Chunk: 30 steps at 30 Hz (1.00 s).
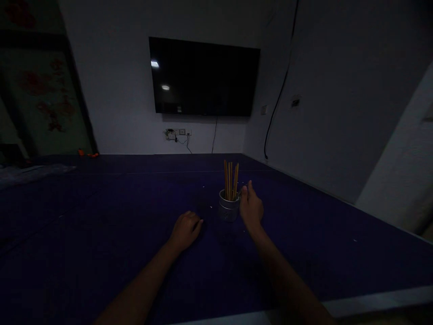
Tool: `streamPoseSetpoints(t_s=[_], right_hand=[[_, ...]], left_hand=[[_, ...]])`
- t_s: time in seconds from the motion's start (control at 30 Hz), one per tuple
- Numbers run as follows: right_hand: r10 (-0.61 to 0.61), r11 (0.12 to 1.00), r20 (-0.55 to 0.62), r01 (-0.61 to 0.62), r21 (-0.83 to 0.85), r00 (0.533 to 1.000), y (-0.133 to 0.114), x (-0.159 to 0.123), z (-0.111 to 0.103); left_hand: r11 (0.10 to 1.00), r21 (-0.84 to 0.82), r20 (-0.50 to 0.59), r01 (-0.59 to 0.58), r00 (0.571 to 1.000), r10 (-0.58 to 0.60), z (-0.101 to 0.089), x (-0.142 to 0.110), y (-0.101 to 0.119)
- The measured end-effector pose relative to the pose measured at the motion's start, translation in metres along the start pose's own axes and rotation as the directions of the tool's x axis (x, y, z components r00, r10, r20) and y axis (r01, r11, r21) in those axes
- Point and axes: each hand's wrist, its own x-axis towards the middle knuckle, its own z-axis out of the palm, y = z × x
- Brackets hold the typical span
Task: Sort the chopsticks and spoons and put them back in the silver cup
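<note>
A grey metal-looking cup (228, 210) stands upright on the dark blue tabletop, with several long, thin wooden sticks like chopsticks (230, 180) rising from it. At the cup's right rim is my right hand (251, 208), its thumb and forefinger brought together. A thin greyish piece (238, 195) shows between the fingertips and the rim; the dark picture hides what it is. My left hand (186, 229) rests on the tabletop left of the cup, apart from it. Its fingers bend loosely downward, the thumb stands away from them, and nothing shows in its grasp.
The blue tabletop (135, 253) reaches back to the wall, with small white scraps scattered on it. Clear plastic wrapping (34, 173) lies far left, near small orange objects (88, 154). A television (206, 76) hangs above sockets, and a black cable (277, 104) runs down the right wall.
</note>
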Motion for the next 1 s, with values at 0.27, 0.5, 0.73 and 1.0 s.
streamPoseSetpoints(t_s=[0.27, 0.5, 0.73, 1.0], right_hand=[[0.058, 0.979, -0.088, -0.04, 0.198, 0.994, 0.033, 0.026, 0.008], [0.032, 0.957, 0.57, -0.19, 0.219, 0.821, 0.073, 0.038, 0.028], [-0.171, 0.859, 0.691, -0.237, 0.454, 0.702, 0.071, 0.024, 0.036], [-0.271, 0.748, 0.674, -0.291, 0.597, 0.687, 0.058, 0.02, 0.032]], left_hand=[[1.0, 0.009, 0.012, 0.016, 1.0, -0.016, 0.0, -0.001, 0.0], [0.999, -0.013, 0.007, 0.032, 0.999, -0.032, -0.001, 0.0, 0.001], [0.999, -0.015, 0.019, 0.034, 0.999, -0.034, 0.0, 0.001, 0.001], [0.999, -0.001, 0.016, 0.033, 0.999, -0.033, 0.0, 0.0, 0.0]])
